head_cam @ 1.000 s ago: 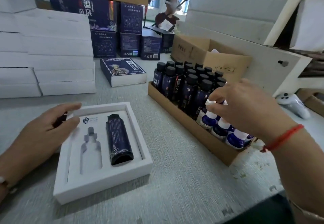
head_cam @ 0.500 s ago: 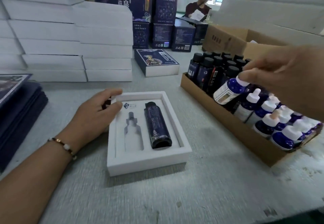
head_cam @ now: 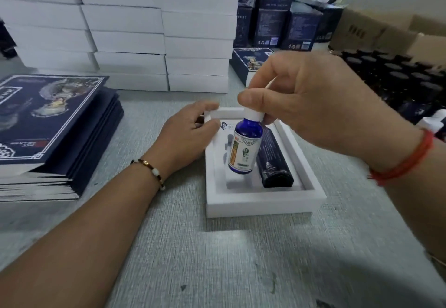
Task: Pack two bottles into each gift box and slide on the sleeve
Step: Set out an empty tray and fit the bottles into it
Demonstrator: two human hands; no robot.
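- The fingers (head_cam: 251, 101) of the right hand (head_cam: 321, 105) are curled and pinch the white cap of the blue dropper bottle (head_cam: 245, 147); the bottle hangs below them, nearly upright, above the left recess of the gift box (head_cam: 260, 201).
- The left hand (head_cam: 187, 136) rests on the far left corner of the box, fingers lightly bent over its rim, holding nothing else.
- The held bottle is of deep blue glass with a white cap and a pale label with green and orange print; the print is too small to read.
- One dark bottle (head_cam: 274, 160) lies in the right recess of the box, flat, just beside the hanging bottle.
- The box is white, open, and stands on the grey table (head_cam: 217, 259) between the two hands.
- Counted: one open box, two bottles at the box, two hands.
- At left lies one stack of dark blue sleeves (head_cam: 48, 124); behind stand several columns of white boxes (head_cam: 130, 40).
- At far right many dark-capped bottles (head_cam: 398, 76) stand together, too blurred to count.
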